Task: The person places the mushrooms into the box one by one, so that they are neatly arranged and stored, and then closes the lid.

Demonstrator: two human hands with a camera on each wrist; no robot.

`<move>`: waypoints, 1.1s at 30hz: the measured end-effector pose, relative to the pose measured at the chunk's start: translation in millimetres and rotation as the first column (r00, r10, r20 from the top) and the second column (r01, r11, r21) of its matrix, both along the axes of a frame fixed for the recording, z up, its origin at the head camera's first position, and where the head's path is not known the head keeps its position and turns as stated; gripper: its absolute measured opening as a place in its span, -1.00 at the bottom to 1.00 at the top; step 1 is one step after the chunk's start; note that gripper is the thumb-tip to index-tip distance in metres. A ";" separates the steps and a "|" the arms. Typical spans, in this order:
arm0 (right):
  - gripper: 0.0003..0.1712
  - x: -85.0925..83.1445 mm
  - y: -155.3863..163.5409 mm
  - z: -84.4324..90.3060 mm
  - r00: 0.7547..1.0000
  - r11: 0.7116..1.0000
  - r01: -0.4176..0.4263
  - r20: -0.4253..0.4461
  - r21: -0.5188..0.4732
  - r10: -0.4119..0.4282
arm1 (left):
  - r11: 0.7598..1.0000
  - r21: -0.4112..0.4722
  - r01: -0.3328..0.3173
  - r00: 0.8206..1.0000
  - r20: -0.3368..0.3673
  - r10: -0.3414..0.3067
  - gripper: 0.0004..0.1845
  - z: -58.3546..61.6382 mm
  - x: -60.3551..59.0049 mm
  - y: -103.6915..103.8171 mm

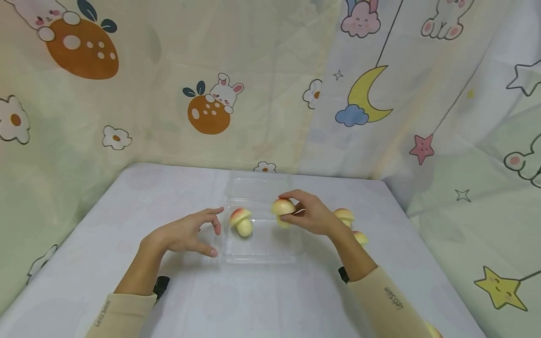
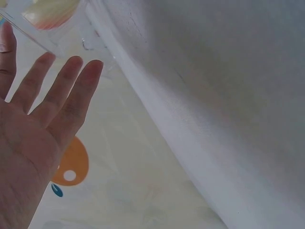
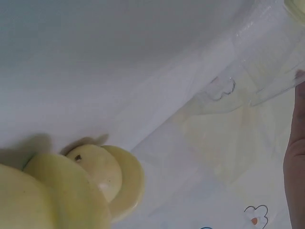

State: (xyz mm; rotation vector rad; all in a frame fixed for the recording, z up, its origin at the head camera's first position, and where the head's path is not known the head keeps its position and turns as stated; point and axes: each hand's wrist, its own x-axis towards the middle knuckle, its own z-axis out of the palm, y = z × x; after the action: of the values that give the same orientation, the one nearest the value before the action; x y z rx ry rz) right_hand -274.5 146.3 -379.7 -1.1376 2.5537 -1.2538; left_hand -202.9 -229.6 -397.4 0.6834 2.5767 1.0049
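Right hand point(image 1: 310, 213) of mine pinches a toy mushroom point(image 1: 282, 207) by its cap, just over the right side of the clear tray point(image 1: 258, 251). One mushroom in the tray point(image 1: 242, 221) already lies on its side. Beside the tray's left edge, my left hand point(image 1: 188, 232) rests with fingers relaxed and spread, holding nothing. Two spare mushrooms point(image 1: 345, 216) wait on the table point(image 1: 253, 300) to my right, so I judge I'm partway.
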 end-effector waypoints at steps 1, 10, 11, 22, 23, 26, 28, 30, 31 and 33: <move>-0.40 -0.3 -2.7 -0.6 1.000 1.000 -0.001 -0.006 0.008 0.001 | 1.000 -0.002 0.001 1.000 -0.002 -0.001 -0.51 0.0 0.1 -0.1; -0.42 -5.8 -18.6 -6.6 0.999 0.991 -0.003 0.036 0.136 -0.002 | 1.000 -0.003 -0.007 1.000 0.004 0.007 -0.51 0.5 0.4 0.5; -0.42 -6.7 -20.2 -7.4 0.999 0.990 -0.007 0.040 0.139 0.001 | 1.000 -0.004 -0.008 1.000 0.005 0.008 -0.51 0.5 0.4 0.5; -0.47 -9.0 -38.6 -8.0 0.998 0.972 0.033 -0.062 0.232 -0.019 | 1.000 -0.013 -0.020 1.000 0.004 0.020 -0.52 0.4 0.8 0.6; -0.46 -9.1 -40.0 -7.8 0.998 0.970 0.035 -0.066 0.242 -0.020 | 1.000 -0.014 -0.019 1.000 0.003 0.019 -0.52 0.5 0.9 0.9; -0.46 -9.2 -43.1 -8.8 0.998 0.964 0.041 -0.059 0.262 -0.026 | 1.000 -0.013 -0.013 1.000 0.002 0.013 -0.51 0.8 0.5 1.7; -0.46 -9.3 -44.7 -10.4 0.998 0.962 0.042 -0.054 0.269 -0.028 | 1.000 -0.015 -0.008 1.000 0.000 0.008 -0.51 1.1 0.1 2.1; -0.45 -9.6 -46.5 -12.2 0.998 0.959 0.049 -0.054 0.279 -0.035 | 1.000 -0.018 -0.004 1.000 -0.008 0.004 -0.50 1.6 -0.5 2.1; -0.45 -9.9 -47.5 -13.2 0.998 0.958 0.052 -0.056 0.281 -0.037 | 1.000 -0.019 -0.005 1.000 -0.008 0.005 -0.50 1.8 -0.5 2.0; -0.45 -10.5 -49.6 -15.4 0.998 0.958 0.054 -0.056 0.282 -0.040 | 1.000 -0.021 -0.005 1.000 -0.010 0.005 -0.50 2.1 -0.5 1.7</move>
State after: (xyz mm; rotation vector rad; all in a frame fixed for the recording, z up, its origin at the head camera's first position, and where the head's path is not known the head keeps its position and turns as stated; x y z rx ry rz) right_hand -284.9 96.7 -395.1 -1.0640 2.6989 -0.8377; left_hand -203.4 -227.9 -395.3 0.6781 2.5950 0.9768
